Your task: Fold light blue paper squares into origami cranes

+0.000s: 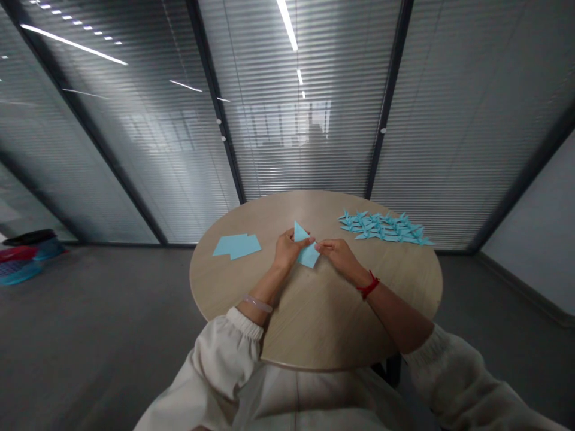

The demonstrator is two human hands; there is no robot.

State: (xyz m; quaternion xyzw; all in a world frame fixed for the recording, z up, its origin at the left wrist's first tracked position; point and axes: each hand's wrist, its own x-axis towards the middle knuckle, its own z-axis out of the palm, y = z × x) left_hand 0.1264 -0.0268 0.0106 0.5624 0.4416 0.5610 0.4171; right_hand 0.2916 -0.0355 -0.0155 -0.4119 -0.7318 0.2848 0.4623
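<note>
A partly folded sheet of light blue origami paper (308,256) is held up over the middle of the round table, its pointed tip upward. My left hand (288,248) grips its left side, thumb lying across the front and fingers mostly behind. At the right edge, my right hand (338,254) pinches the paper between thumb and fingertips. Flat blue paper sheets (237,245) lie overlapping on the left of the table. Several folded blue paper cranes (381,227) are set close together in rows on the right.
The round wooden table (314,341) stands right in front of me. Behind it rises a glass wall with blinds (305,161). On the floor at far left are a red and blue basket (18,266) and a dark-topped blue bin (45,244).
</note>
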